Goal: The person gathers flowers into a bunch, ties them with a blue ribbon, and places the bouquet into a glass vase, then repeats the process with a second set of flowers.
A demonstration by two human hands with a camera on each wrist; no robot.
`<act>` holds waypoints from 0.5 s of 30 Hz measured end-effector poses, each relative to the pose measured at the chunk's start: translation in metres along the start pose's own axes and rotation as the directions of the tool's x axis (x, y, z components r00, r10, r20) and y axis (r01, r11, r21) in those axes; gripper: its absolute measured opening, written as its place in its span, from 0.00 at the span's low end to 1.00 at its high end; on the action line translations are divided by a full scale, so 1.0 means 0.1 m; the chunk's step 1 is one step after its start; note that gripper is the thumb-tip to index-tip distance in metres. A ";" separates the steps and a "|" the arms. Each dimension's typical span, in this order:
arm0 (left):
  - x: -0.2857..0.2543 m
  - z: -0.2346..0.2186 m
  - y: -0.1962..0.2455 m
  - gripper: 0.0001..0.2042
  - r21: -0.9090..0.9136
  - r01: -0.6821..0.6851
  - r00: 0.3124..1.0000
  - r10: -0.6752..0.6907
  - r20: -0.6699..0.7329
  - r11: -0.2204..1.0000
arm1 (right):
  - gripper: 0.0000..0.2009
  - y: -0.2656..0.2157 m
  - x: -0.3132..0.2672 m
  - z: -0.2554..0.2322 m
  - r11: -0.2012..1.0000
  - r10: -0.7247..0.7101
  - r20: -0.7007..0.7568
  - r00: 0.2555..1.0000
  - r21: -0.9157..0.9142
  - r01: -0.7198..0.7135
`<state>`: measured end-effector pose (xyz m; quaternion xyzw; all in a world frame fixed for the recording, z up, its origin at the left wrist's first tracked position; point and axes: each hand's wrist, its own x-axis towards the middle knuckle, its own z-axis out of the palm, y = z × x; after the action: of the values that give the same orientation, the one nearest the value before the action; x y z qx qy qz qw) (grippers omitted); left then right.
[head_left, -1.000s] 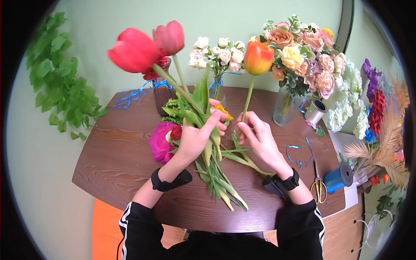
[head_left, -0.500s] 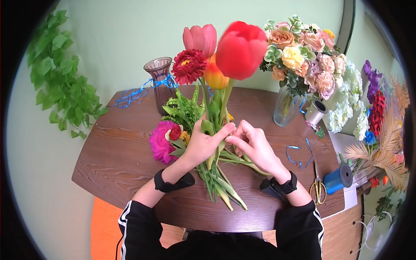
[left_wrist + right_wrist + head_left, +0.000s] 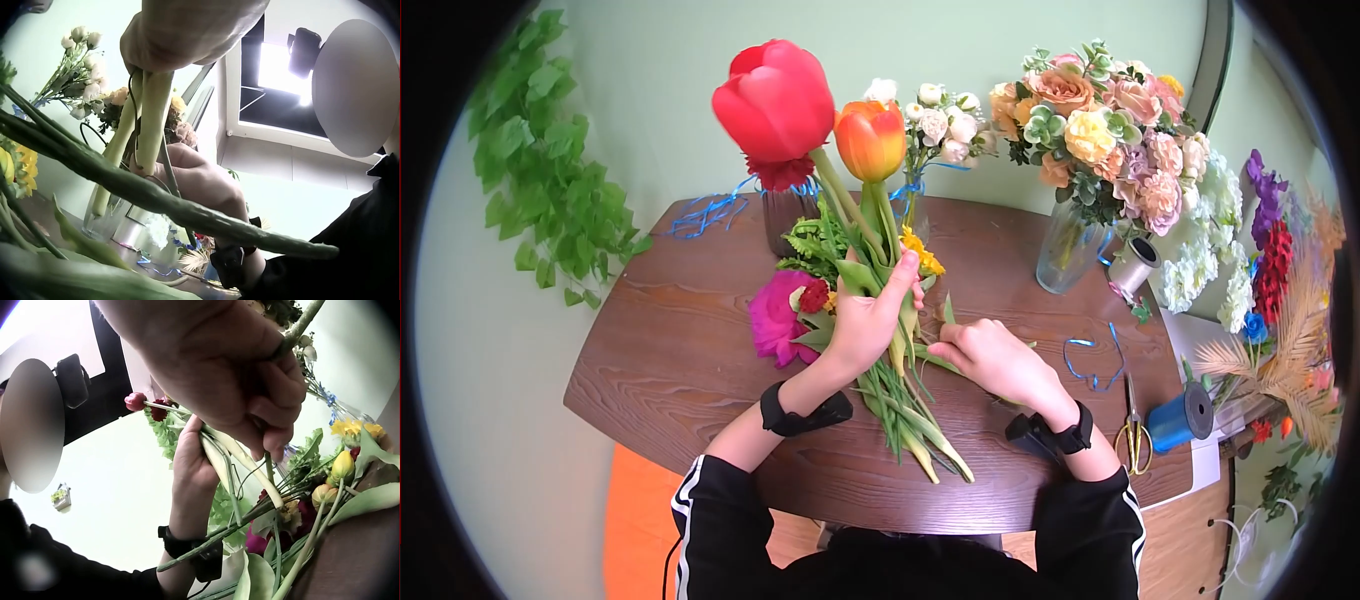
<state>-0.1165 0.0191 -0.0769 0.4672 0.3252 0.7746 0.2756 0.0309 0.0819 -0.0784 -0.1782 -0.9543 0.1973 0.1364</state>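
Note:
My left hand (image 3: 868,325) grips a bunch of tulip stems, thumb across the front. Above it stand a large red tulip (image 3: 775,100) and an orange tulip (image 3: 870,140), with a dark red flower (image 3: 780,173) behind. A pink tulip (image 3: 135,401) of the bunch shows in the right wrist view. My right hand (image 3: 998,362) is lower and to the right, close over the table; in its wrist view the curled fingers pinch a green stem (image 3: 304,325), its flower out of sight. Under the left hand lie more stems (image 3: 910,430), a magenta flower (image 3: 775,322) and yellow flowers (image 3: 922,255).
A dark vase (image 3: 785,228) stands behind the bunch. A clear vase (image 3: 1060,255) holds a large mixed bouquet. On the right lie gold-handled scissors (image 3: 1135,435), a blue ribbon spool (image 3: 1175,420), a silver spool (image 3: 1135,262) and a loose blue ribbon (image 3: 1095,365).
The orange tulip has passed from my right hand into the left hand's bunch. The red tulip has swung right, then back left. My right hand has moved down and right, off the bunch.

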 end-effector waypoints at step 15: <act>-0.01 -0.01 -0.07 0.06 -0.060 -0.094 0.982 0.082 -0.172 0.994 | 0.12 -0.15 -0.06 -0.05 0.998 -0.005 0.142 0.990 -0.067 0.015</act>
<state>-0.1165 0.0224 -0.0835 0.4038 0.2999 0.8337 0.2281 0.0338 0.0683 -0.0683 -0.1633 -0.9686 0.1763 0.0632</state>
